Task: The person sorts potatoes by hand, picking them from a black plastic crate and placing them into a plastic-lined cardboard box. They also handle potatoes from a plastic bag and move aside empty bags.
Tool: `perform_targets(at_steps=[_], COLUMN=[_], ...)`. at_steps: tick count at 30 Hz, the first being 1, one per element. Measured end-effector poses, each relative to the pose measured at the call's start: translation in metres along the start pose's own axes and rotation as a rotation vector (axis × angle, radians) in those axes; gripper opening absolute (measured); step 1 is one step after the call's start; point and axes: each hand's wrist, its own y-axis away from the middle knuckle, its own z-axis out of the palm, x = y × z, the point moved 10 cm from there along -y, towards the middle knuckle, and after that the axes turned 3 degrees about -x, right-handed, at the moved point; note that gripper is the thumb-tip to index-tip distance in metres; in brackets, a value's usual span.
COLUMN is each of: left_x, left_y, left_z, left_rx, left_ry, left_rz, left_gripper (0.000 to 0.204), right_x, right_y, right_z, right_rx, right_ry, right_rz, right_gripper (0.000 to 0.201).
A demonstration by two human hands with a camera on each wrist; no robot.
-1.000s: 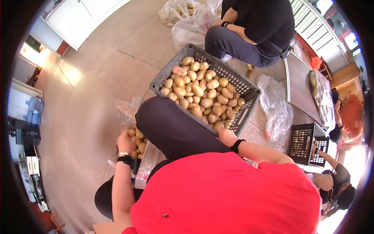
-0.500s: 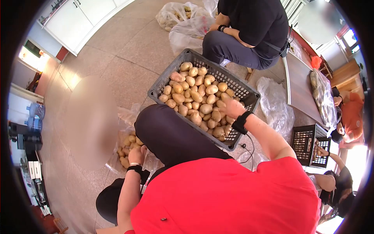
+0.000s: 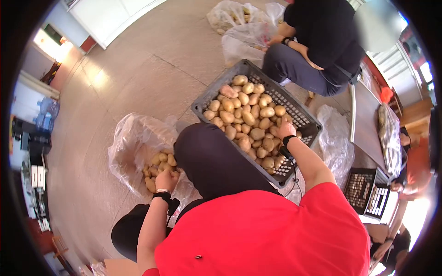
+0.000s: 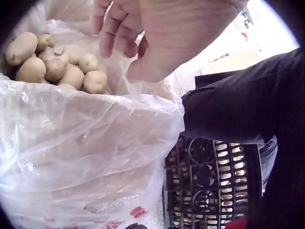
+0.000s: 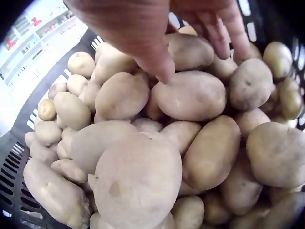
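A dark grey slatted crate [image 3: 301, 112] heaped with potatoes [image 3: 244, 115] stands on the floor in front of my knee. My right hand [image 3: 285, 129] reaches into its right side. In the right wrist view the right hand [image 5: 190, 47] rests on the heap of potatoes [image 5: 190, 95], thumb and straight fingers either side of one potato [image 5: 188, 50]. My left hand [image 3: 166, 178] hangs over a clear plastic bag [image 3: 129, 142] with several potatoes [image 3: 159, 161] in it. In the left wrist view the left hand [image 4: 143, 33] is relaxed and holds nothing above the bag [image 4: 86, 143].
Another person in black [image 3: 317, 37] sits beyond the crate beside plastic bags of potatoes [image 3: 239, 18]. A crumpled bag [image 3: 331, 138] lies to the crate's right, small black crates [image 3: 368, 184] further right. My dark trouser knee [image 3: 207, 156] lies between bag and crate.
My right hand went from the crate's near edge up into the crate and now rests on the potatoes. My left hand stayed over the bag, a little lower.
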Motion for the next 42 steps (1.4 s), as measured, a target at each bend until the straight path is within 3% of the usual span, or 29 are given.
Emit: perform_targets(at_steps=[2, 6, 9, 14, 17, 19, 21, 22, 24, 25, 27, 28, 30, 32, 34, 35, 36, 37, 38, 39, 40, 41, 42], left_x=[-0.003, -0.01, 0.001, 0.006, 0.004, 0.008, 0.01, 0.01, 0.021, 0.029, 0.037, 0.041, 0.048, 0.061, 0.081, 0.096, 0.115, 0.134, 0.146, 0.159, 0.171, 0.182, 0.19], left_y=[0.002, 0.002, 0.0, -0.006, -0.011, -0.013, -0.015, -0.015, -0.013, -0.012, -0.016, -0.018, -0.023, -0.025, -0.029, -0.032, -0.033, -0.035, -0.043, -0.048, -0.051, -0.053, -0.057], left_z=[0.008, 0.018, 0.015, -0.005, -0.02, -0.037, -0.047, -0.056, -0.074, -0.086, -0.104, -0.114, -0.135, -0.158, -0.177, -0.185, -0.197, -0.207, -0.206, -0.208, -0.211, -0.216, -0.216], left_rx=[-0.101, -0.126, -0.156, -0.103, -0.011, 0.119, 0.188, 0.251, 0.252, 0.248, 0.273, 0.292, 0.348, 0.396, 0.344, 0.317, 0.311, 0.304, 0.219, 0.179, 0.148, 0.132, 0.053], left_ry=[0.037, 0.023, -0.032, -0.04, -0.027, 0.15, 0.285, 0.417, 0.469, 0.519, 0.48, 0.442, 0.499, 0.562, 0.834, 0.847, 0.826, 0.805, 0.809, 0.805, 0.797, 0.801, 0.868], left_rz=[-0.042, -0.038, 0.02, -0.048, -0.036, -0.022, -0.009, -0.001, 0.024, 0.047, 0.049, 0.051, 0.089, 0.136, 0.198, 0.234, 0.333, 0.435, 0.458, 0.481, 0.498, 0.518, 0.503], left_gripper=[0.018, 0.018, 0.034, 0.046, 0.038, 0.028, 0.025, 0.023, 0.023, 0.022, 0.02, 0.018, 0.013, 0.011, 0.022, 0.022, 0.03, 0.038, 0.048, 0.052, 0.057, 0.057, 0.062], right_x=[-0.003, -0.003, -0.006, 0.002, 0.011, 0.021, 0.022, 0.069, 0.035, 0.032, 0.011, -0.007, -0.096, -0.121, -0.185, -0.219, -0.227, -0.256, -0.28, -0.296, -0.318, -0.334, -0.346], right_y=[-0.001, -0.004, -0.008, -0.012, -0.001, 0.006, 0.022, -0.034, -0.025, -0.024, -0.004, 0.015, 0.081, 0.054, 0.085, 0.093, 0.063, 0.08, 0.068, 0.074, 0.075, 0.086, 0.095], right_z=[-0.003, -0.008, -0.013, -0.006, -0.01, -0.015, 0.005, 0.059, 0.061, 0.06, 0.048, 0.011, -0.047, -0.04, -0.102, -0.132, -0.096, -0.128, -0.124, -0.12, -0.122, -0.121, -0.124], right_rx=[0.02, 0.004, -0.028, -0.048, 0.013, 0.07, -0.239, -0.108, -0.141, -0.137, -0.3, -0.296, -0.536, -0.595, -0.54, -0.439, -0.618, -0.521, -0.498, -0.722, -0.702, -0.783, -0.828], right_ry=[-0.005, -0.013, -0.046, -0.178, -0.18, -0.132, -0.488, -0.368, -0.337, -0.339, -0.745, -0.749, -1.066, -1.055, -1.068, -0.951, -0.934, -0.993, -0.984, -0.864, -0.868, -1.062, -0.994], right_rz=[0.044, 0.119, 0.14, 0.092, 0.178, 0.202, 0.299, 0.147, -0.348, -0.35, -0.196, -0.196, 0.028, -0.174, -0.211, -0.532, -0.424, -0.488, -0.638, -0.538, -0.624, -0.494, -0.471], right_gripper=[0.059, 0.062, 0.063, 0.064, 0.063, 0.061, 0.053, 0.047, 0.043, 0.043, 0.04, 0.04, 0.038, 0.036, 0.038, 0.039, 0.038, 0.037, 0.037, 0.04, 0.042, 0.045, 0.045])
